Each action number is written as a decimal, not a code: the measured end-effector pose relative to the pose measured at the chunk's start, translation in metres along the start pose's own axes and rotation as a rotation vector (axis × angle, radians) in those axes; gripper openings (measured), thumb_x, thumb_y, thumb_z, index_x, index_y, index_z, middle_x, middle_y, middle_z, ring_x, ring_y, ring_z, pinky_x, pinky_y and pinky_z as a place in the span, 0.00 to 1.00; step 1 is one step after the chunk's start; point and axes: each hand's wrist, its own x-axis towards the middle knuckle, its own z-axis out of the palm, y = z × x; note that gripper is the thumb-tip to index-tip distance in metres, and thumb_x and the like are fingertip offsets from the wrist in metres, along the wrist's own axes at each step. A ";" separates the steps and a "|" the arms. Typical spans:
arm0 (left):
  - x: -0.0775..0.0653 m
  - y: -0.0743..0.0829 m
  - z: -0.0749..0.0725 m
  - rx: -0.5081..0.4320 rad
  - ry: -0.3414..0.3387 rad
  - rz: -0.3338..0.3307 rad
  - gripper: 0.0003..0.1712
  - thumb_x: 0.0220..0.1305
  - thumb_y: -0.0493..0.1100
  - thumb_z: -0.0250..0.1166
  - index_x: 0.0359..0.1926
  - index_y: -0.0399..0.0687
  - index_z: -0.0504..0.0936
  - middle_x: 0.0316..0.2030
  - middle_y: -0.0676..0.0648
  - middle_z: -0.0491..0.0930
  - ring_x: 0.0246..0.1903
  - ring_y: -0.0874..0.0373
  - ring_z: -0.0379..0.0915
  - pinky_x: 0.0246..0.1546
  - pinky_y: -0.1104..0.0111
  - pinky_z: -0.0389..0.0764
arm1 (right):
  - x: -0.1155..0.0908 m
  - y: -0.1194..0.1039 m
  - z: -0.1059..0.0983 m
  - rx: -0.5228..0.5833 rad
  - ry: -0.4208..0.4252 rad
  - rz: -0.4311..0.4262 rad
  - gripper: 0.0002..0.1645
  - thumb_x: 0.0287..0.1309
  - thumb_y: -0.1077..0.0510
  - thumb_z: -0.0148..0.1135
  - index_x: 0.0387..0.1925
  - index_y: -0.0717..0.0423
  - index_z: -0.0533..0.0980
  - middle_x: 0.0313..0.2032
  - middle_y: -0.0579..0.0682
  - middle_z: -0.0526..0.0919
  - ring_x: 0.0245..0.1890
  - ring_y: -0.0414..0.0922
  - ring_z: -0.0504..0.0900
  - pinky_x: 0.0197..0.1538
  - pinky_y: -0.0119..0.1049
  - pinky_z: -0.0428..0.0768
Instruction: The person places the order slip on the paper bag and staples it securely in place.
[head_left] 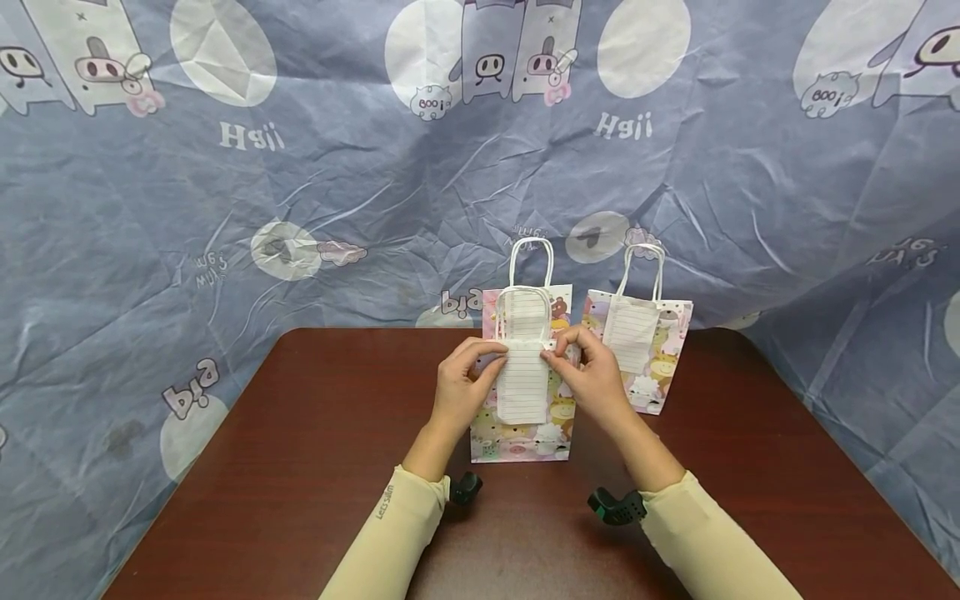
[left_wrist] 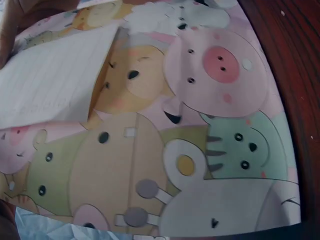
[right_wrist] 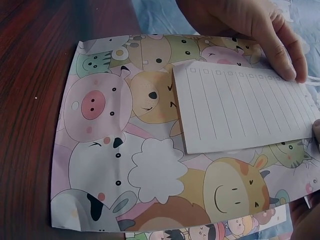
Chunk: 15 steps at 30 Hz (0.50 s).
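Both hands are at the top of white lined notepaper [head_left: 522, 387], which lies against the front of a paper gift bag [head_left: 517, 450] printed with cartoon animals. My left hand [head_left: 459, 385] pinches the paper's upper left corner between thumb and forefinger. At the upper right corner, my right hand [head_left: 596, 375] pinches it the same way. White handles rise from the bag, one loop bent forward above the paper. In the right wrist view, the left hand [right_wrist: 250, 27] is at the paper's upper edge; the notepaper [right_wrist: 240, 105] stands slightly off the bag [right_wrist: 155, 175] at its lower end.
Behind my right hand, a second animal-print gift bag [head_left: 663, 385] stands tilted, with lined paper [head_left: 632, 333] on its front. The dark brown table [head_left: 337, 433] ends against a blue-grey patterned cloth [head_left: 337, 208]. Black straps [head_left: 618, 507] circle both wrists.
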 end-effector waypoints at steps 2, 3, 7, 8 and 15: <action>0.000 -0.002 0.000 -0.003 -0.009 0.014 0.07 0.62 0.36 0.70 0.43 0.44 0.87 0.39 0.46 0.85 0.37 0.58 0.78 0.32 0.69 0.77 | 0.000 0.001 0.000 0.007 0.002 -0.006 0.12 0.55 0.73 0.68 0.28 0.68 0.70 0.31 0.48 0.75 0.24 0.35 0.67 0.22 0.27 0.64; -0.001 -0.003 -0.001 -0.008 -0.013 0.023 0.08 0.62 0.36 0.70 0.43 0.44 0.86 0.39 0.46 0.86 0.37 0.59 0.78 0.32 0.66 0.78 | 0.000 0.001 0.000 0.012 0.003 -0.009 0.12 0.55 0.73 0.67 0.28 0.68 0.70 0.31 0.48 0.75 0.25 0.35 0.67 0.22 0.27 0.64; -0.001 -0.006 -0.002 -0.042 -0.035 0.044 0.09 0.62 0.34 0.69 0.44 0.43 0.86 0.40 0.44 0.85 0.31 0.60 0.75 0.25 0.67 0.76 | 0.000 0.002 0.000 0.040 0.007 -0.021 0.12 0.55 0.74 0.67 0.28 0.69 0.70 0.32 0.50 0.75 0.29 0.34 0.72 0.25 0.26 0.67; -0.002 -0.007 -0.003 -0.049 -0.039 0.049 0.09 0.62 0.34 0.69 0.44 0.43 0.86 0.40 0.44 0.85 0.30 0.60 0.73 0.23 0.70 0.75 | 0.000 0.002 0.000 0.045 0.008 -0.020 0.12 0.55 0.74 0.67 0.28 0.69 0.70 0.32 0.49 0.75 0.30 0.34 0.72 0.25 0.26 0.68; -0.001 -0.006 -0.002 -0.036 -0.019 0.044 0.11 0.59 0.30 0.70 0.44 0.39 0.86 0.39 0.41 0.85 0.25 0.57 0.68 0.19 0.73 0.65 | 0.000 0.004 0.001 0.047 0.014 -0.011 0.11 0.56 0.73 0.67 0.29 0.69 0.70 0.32 0.45 0.75 0.29 0.34 0.72 0.24 0.25 0.67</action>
